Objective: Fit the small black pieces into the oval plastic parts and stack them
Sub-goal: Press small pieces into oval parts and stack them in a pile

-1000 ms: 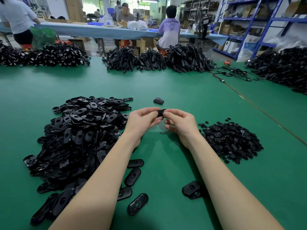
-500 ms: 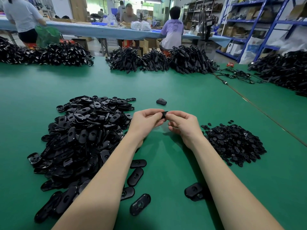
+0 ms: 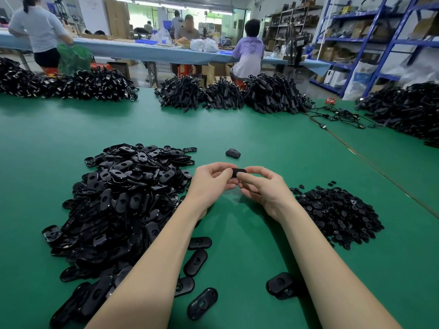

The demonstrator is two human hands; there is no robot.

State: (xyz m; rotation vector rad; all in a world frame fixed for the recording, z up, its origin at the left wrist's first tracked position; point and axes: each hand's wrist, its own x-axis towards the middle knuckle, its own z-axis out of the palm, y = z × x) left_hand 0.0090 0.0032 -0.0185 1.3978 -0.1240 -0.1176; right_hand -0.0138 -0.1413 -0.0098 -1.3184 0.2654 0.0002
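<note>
Oval plastic parts (image 3: 123,205) heaped in a big black pile on the left of the green table (image 3: 273,143), a few loose ones (image 3: 196,262) spilling toward the near edge. Just right of that heap, left hand (image 3: 210,184) raised above the table, fingers (image 3: 223,173) curled and pinching one end of a black oval part (image 3: 238,172). Right hand (image 3: 263,188) meeting it from the other side, fingers (image 3: 251,179) clenched on the same part, thumb pressing on top. Small piece inside the grip: cannot tell. Beyond the hands, one lone finished part (image 3: 233,152) lying flat. Near the right forearm, a short stack of parts (image 3: 281,284). Farther right, low mound of small black pieces (image 3: 337,212). Along the far edge, bundled black cables (image 3: 228,96).
</note>
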